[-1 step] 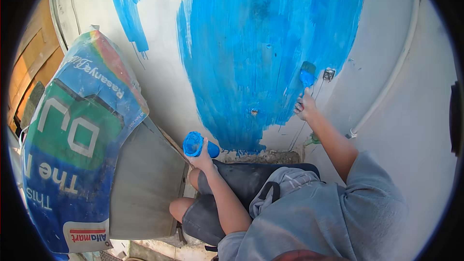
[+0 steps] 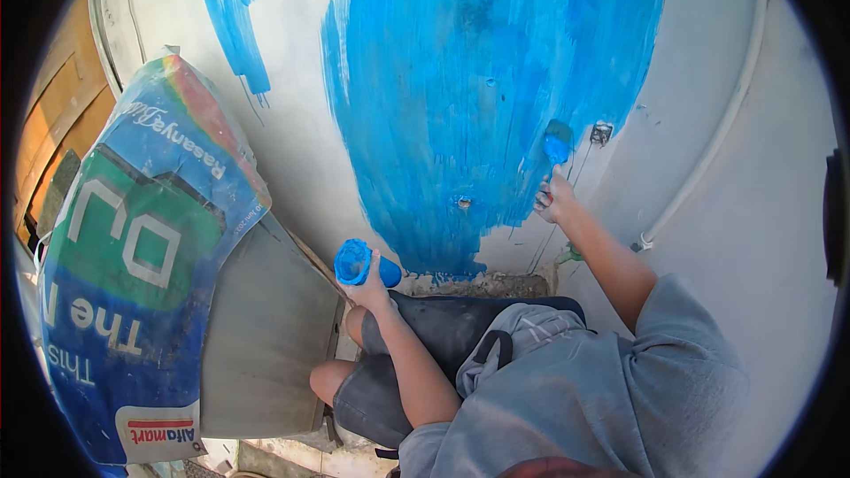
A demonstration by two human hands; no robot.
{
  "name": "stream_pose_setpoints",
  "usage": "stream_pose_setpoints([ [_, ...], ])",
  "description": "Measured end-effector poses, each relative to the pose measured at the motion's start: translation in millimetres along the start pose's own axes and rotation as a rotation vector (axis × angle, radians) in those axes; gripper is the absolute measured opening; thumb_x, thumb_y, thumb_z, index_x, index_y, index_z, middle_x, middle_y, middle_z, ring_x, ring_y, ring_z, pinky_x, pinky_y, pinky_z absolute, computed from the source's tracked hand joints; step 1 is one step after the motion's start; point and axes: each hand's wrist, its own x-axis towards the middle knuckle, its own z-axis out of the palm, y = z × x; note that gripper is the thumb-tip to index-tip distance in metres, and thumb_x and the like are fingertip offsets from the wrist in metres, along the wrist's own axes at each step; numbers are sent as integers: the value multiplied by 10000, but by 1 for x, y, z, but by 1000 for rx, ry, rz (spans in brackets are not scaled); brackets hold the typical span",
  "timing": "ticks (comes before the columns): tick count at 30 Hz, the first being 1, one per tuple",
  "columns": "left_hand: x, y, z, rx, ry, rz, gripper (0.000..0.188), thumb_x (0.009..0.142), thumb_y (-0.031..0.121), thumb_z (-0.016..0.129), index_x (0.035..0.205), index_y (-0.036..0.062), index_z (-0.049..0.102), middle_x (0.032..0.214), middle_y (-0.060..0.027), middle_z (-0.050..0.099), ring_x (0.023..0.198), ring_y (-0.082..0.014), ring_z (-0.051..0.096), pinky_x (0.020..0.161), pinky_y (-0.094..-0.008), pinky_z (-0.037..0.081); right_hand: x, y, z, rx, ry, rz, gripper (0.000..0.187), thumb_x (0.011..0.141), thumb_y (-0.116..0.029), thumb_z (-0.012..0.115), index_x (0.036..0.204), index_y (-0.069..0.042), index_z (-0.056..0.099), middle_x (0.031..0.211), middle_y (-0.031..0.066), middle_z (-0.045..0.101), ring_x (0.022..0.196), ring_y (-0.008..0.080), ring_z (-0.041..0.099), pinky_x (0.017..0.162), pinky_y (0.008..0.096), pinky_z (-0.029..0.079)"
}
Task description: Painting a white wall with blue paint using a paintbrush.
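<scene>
My right hand (image 2: 553, 198) grips a paintbrush (image 2: 557, 143) by its handle, fingers closed around it. The bristles are against the blue-painted part of the wall (image 2: 443, 106), just left of a small square wall box (image 2: 601, 134). In my left hand (image 2: 370, 281) is a blue paint cup (image 2: 353, 263), held tilted near my knees with its paint-smeared mouth showing. The fingers wrap around the cup's side. Streaky blue paint covers the middle of the wall, with a separate blue stroke (image 2: 237, 26) on the white part at the upper left.
A large printed banner (image 2: 142, 248) drapes over a grey panel (image 2: 261, 327) on my left. A white pipe (image 2: 717, 155) runs down the pale side wall on my right. Orange-brown wooden boards (image 2: 62, 106) stand at the far left. Rough masonry (image 2: 509, 288) edges the wall's foot.
My right hand and the paintbrush have moved slightly down and to the left along the wall. My left hand and the paint cup stay almost still.
</scene>
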Motion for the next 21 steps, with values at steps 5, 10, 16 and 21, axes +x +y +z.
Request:
stream_pose_setpoints([
  [5,-2,5,-1,-42,-29,0,827,613,125,941,1304,27,497,1265,-130,571,1145,-256,583,1017,-400,472,-16,-23,15,133,-122,207,438,1043,-489,351,815,-134,470,678,-10,387,541,155,337,602,340,276],
  [10,-4,9,1,22,9,-6,826,609,127,942,1300,26,501,1269,-133,566,1151,-260,578,1015,-401,466,-111,-172,76,355,-456,97,430,1071,-230,283,659,-114,330,542,10,244,459,171,221,567,332,223],
  [16,0,4,1,0,25,2,830,603,147,946,1293,12,504,1262,-143,570,1151,-274,579,1012,-412,460,-146,-293,119,150,-536,-663,351,1069,-370,377,872,-98,479,592,-8,336,478,144,222,611,312,308],
  [21,7,-15,1,-17,27,66,821,599,188,952,1272,3,520,1243,-150,582,1143,-277,584,1008,-414,458,-67,-288,92,6,-355,-568,365,1033,-481,426,895,-153,502,637,-21,374,493,134,257,600,311,300],
])
